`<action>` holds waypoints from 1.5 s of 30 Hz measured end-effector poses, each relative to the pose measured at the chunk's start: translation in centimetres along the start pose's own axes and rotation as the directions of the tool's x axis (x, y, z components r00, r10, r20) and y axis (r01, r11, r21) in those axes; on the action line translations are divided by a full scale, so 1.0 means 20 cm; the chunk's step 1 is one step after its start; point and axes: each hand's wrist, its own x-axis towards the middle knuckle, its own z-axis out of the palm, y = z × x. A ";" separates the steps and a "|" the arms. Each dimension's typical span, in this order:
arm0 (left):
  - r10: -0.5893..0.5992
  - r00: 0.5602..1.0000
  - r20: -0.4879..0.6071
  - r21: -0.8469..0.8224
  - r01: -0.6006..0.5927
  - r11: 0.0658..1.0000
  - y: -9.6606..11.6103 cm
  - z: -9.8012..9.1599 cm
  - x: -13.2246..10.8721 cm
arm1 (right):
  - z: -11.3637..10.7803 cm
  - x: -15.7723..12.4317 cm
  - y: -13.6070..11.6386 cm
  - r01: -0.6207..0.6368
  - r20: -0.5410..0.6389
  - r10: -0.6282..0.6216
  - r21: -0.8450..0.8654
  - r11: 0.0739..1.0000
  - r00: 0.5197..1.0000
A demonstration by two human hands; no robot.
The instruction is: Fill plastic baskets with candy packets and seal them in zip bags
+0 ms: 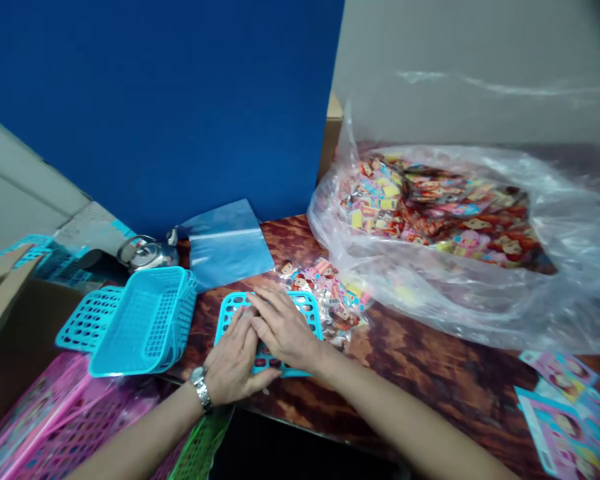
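Both hands rest on a small turquoise plastic basket (307, 308) that stands on the brown table (420, 373). My left hand (235, 363), with a metal watch on its wrist, lies flat over the basket's near side, fingers stretched out. Partly over the left one, my right hand (283, 327) lies with its fingers spread across the basket's top. Several small packets with cartoon faces (337, 293) lie just right of the basket. What is under my palms is hidden.
A big clear plastic bag (460, 220) full of such packets fills the right of the table. A stack of turquoise baskets (140, 320) lies tipped at left, by a blue zip bag (227, 243) and a metal kettle (147, 253). Pink baskets (55, 427) sit lower left, printed cards (565, 413) lower right.
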 end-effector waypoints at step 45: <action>-0.613 0.790 -0.005 -0.454 0.544 0.706 -0.09 0.07 -0.12 | -0.02 -0.04 0.13 0.011 0.162 0.079 -0.493 0.870 0.984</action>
